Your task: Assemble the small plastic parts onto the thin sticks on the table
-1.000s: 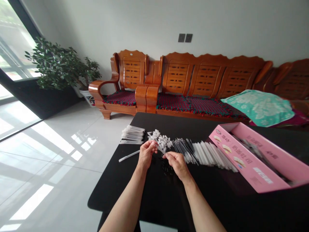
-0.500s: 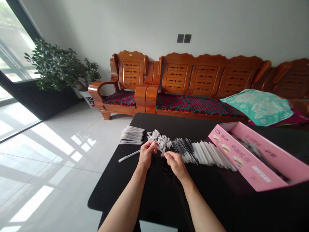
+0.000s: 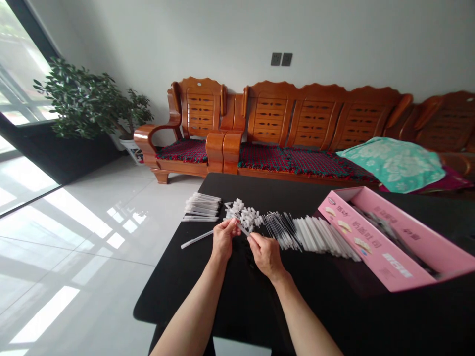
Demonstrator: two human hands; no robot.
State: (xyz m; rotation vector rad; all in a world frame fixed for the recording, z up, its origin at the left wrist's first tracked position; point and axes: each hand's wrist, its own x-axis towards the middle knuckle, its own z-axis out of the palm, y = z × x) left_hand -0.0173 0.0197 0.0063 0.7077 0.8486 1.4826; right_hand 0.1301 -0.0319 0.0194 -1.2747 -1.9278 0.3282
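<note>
Head view: left hand (image 3: 223, 239), right hand (image 3: 265, 253), fingers pinched narrow on one pale tube (image 3: 243, 230), slanting between both sets of fingertips, near side of white caps (image 3: 251, 216).

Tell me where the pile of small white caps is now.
In the head view, the white caps lie just beyond the left hand, between whitish pens at left and dark refills at right.

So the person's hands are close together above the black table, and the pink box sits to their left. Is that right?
Not quite: the head view shows the pink box to their right, not left. The left hand and right hand are indeed close together above the black table.
</note>
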